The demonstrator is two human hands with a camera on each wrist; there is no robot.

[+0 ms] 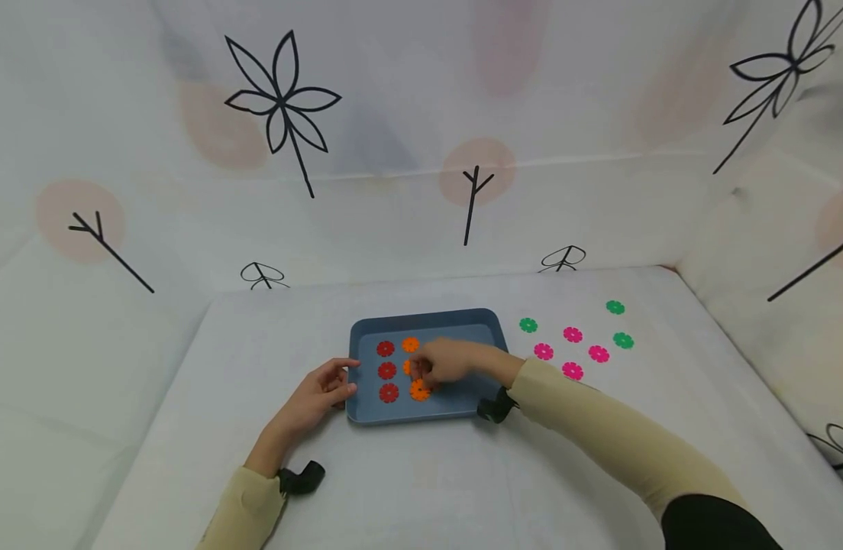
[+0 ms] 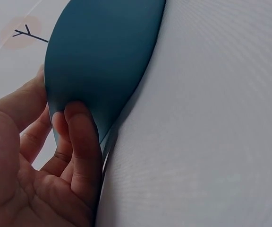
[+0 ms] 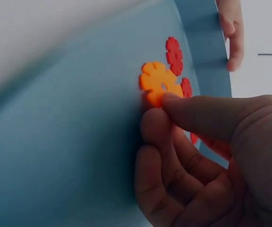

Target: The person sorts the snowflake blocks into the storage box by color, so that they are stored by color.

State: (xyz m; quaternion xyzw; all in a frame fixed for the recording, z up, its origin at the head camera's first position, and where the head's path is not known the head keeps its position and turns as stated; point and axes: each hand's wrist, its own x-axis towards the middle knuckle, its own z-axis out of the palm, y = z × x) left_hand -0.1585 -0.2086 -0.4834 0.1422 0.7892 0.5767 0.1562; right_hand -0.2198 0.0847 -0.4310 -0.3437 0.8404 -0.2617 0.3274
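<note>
The right hand (image 1: 447, 360) pinches an orange flower-shaped disc (image 3: 152, 78), probably light, stiff and best held by its rim, within the blue tray (image 1: 463, 406), whose nine-o'clock end the left hand (image 1: 320, 389) grips, fingers bent.

red discs (image 1: 388, 371), orange discs (image 1: 418, 392), in blue tray (image 1: 452, 401)

Counted: one blue tray (image 1: 456, 401), three red flowers (image 1: 387, 370), three visible orange flowers (image 1: 411, 344), four pink flowers (image 1: 573, 334), three green flowers (image 1: 623, 341), two hands (image 1: 449, 360).
</note>
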